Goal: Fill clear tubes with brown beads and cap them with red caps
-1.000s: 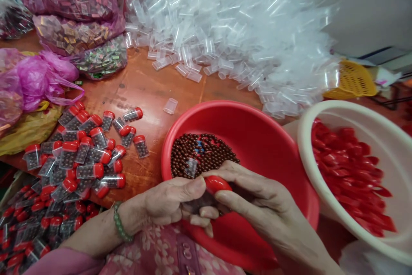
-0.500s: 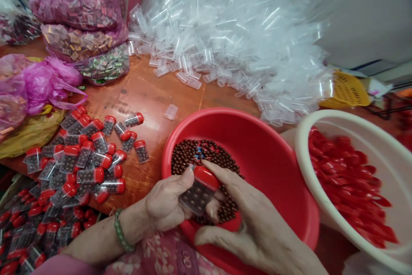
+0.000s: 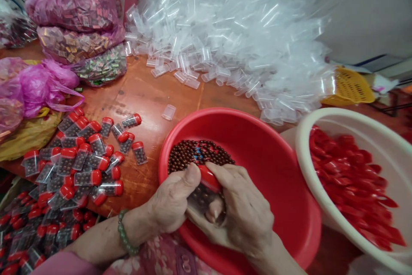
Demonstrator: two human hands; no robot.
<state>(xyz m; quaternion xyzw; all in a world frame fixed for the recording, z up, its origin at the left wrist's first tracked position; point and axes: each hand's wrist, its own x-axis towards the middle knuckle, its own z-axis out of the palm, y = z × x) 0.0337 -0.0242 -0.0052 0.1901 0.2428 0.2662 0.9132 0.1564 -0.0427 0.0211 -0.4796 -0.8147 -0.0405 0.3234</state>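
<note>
Over the red basin [image 3: 273,146] I hold a clear plastic container [image 3: 200,200] with a red cap, filled with dark brown balls. My left hand [image 3: 172,200] grips its left side, the thumb by the cap. Around the right side and underneath, my right hand [image 3: 243,210] is wrapped, its fingers at the cap and its thumb below. Parts of the container are hidden behind my fingers. Loose brown balls [image 3: 183,155] lie in the basin under my hands, with a small blue thing among them.
Filled red-capped containers [image 3: 85,155] are heaped at the left, with more below. A mound of clear empty tubes [image 3: 225,43] covers the back. At right, a white basin [image 3: 302,150] holds red caps [image 3: 347,172]. Pink bags [image 3: 74,4] and a yellow basket [image 3: 352,86] stand farther off.
My right hand has closed from a loose, spread pose around the container, its thumb now against the lower part. My left hand and the container have shifted slightly right.
</note>
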